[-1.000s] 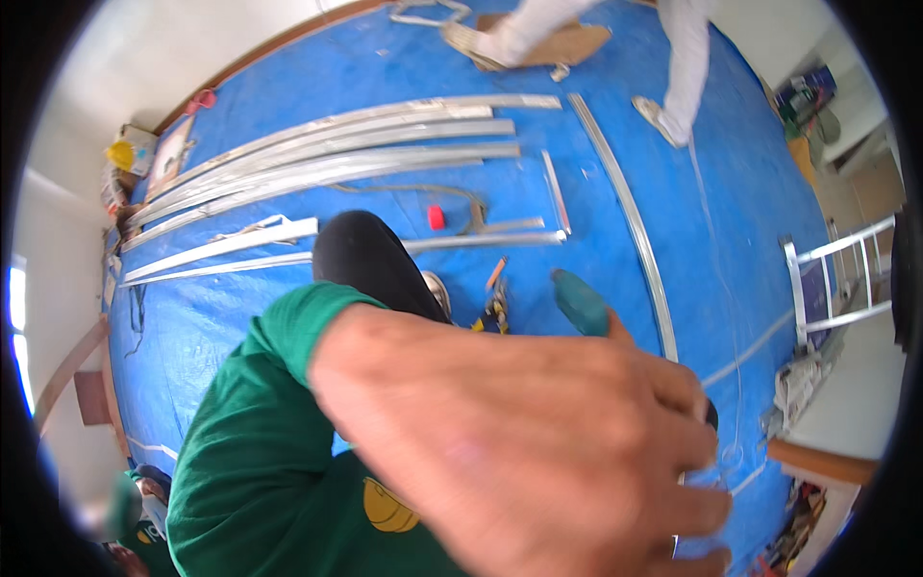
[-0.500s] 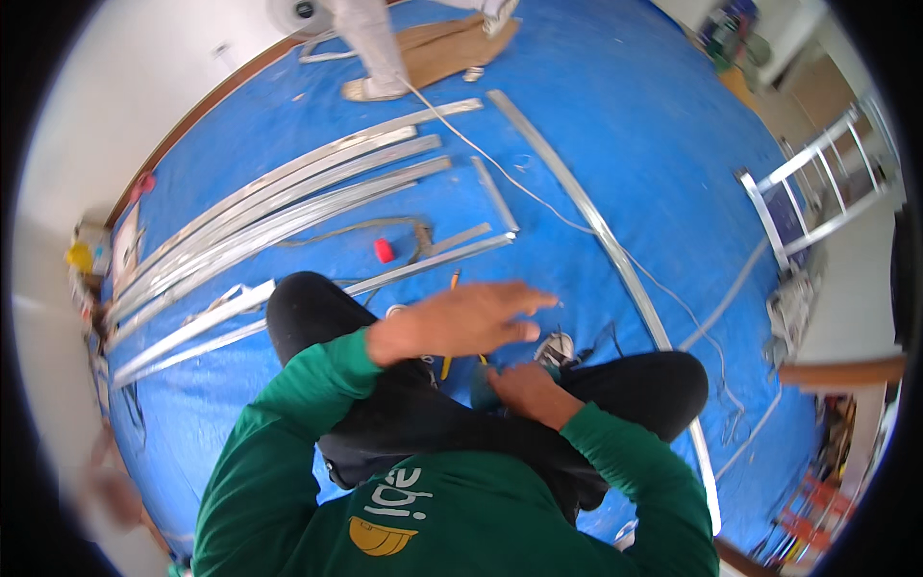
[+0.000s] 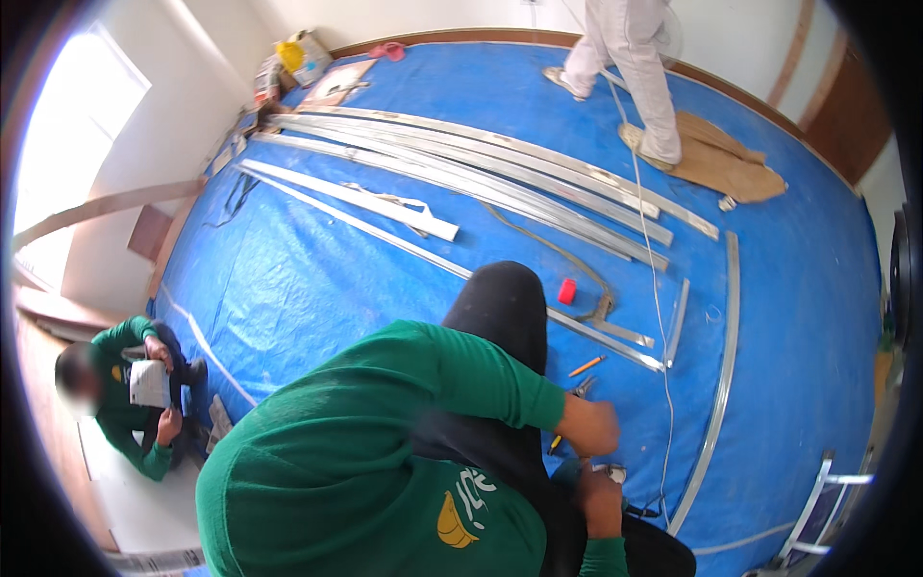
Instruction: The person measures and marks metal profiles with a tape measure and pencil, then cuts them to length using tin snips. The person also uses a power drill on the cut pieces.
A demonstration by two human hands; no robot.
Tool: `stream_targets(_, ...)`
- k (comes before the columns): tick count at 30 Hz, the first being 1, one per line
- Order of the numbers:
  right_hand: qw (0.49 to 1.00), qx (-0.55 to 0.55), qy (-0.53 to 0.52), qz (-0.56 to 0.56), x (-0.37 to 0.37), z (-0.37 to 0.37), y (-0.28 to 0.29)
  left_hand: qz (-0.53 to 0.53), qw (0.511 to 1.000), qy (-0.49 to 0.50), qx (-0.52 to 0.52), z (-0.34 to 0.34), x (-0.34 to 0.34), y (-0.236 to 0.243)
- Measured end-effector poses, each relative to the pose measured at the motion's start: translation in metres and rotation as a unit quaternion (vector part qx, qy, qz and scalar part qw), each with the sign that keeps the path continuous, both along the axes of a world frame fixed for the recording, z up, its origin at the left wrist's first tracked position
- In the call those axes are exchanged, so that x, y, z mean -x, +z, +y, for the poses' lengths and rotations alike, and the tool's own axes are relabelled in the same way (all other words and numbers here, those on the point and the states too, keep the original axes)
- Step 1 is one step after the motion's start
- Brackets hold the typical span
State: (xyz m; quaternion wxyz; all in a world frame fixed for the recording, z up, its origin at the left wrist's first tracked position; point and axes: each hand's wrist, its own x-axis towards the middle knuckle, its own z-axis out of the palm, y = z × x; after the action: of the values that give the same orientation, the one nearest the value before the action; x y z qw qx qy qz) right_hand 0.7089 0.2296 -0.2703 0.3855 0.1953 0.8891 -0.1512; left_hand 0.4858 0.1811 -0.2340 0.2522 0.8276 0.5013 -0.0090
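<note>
My left hand [image 3: 589, 427] is held low in front of my knee, above the blue floor sheet. Motion smears its fingers. Just below it, my right hand [image 3: 602, 500] is closed around a dark teal tool [image 3: 567, 471] between my legs; most of the tool is hidden, so its kind is unclear. Beside my left hand lie a metal hand tool like pliers or snips [image 3: 583, 387], a thin yellow-handled tool [image 3: 555, 444] and an orange pencil [image 3: 587, 365]. A small red block-like thing [image 3: 567, 291] rests farther off on the sheet.
Long metal profiles [image 3: 461, 173] lie bundled ahead; another profile [image 3: 728, 356] lies to the right. A white cord [image 3: 654, 288] crosses the sheet. A person in pale trousers [image 3: 630, 77] stands at cardboard [image 3: 726, 163]. A person in green [image 3: 125, 404] sits left. A ladder [image 3: 817, 510] is lower right.
The view has swung left, bringing the seated person and the window into sight. My left hand has drawn in from its stretched-out pose. My right hand stays by the teal tool.
</note>
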Motion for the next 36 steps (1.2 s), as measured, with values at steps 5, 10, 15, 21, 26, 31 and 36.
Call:
stream_targets(5, 0.999, 0.007, 0.035, -0.014, 0.001, 0.004, -0.009, 0.123, 0.991, -0.015, 0.042, 0.008, 0.010, -0.014)
stream_targets(10, 0.991, 0.021, 0.069, 0.115, -0.006, 0.005, -0.005, 0.043, 0.998, -0.008, 0.050, 0.000, 0.005, -0.015)
stream_targets(15, 0.968, 0.012, 0.087, 0.234, -0.016, 0.002, -0.005, 0.036, 0.997, 0.004, 0.062, -0.005, 0.010, -0.002)
stream_targets(21, 0.983, -0.012, 0.053, 0.173, -0.018, -0.004, -0.015, 0.045, 0.998, 0.009, 0.042, -0.007, 0.013, 0.000)
stream_targets(26, 0.995, -0.004, 0.038, 0.094, -0.009, -0.003, -0.014, 0.044, 0.997, -0.002, 0.059, -0.007, 0.008, -0.006)
stream_targets(31, 0.994, -0.005, 0.036, 0.107, -0.006, -0.010, -0.005, 0.029, 0.993, -0.005, 0.117, -0.007, 0.013, 0.003)
stream_targets(36, 0.988, -0.004, 0.005, 0.155, -0.004, -0.019, 0.010, 0.037, 0.961, 0.025, 0.272, 0.024, 0.037, 0.003)
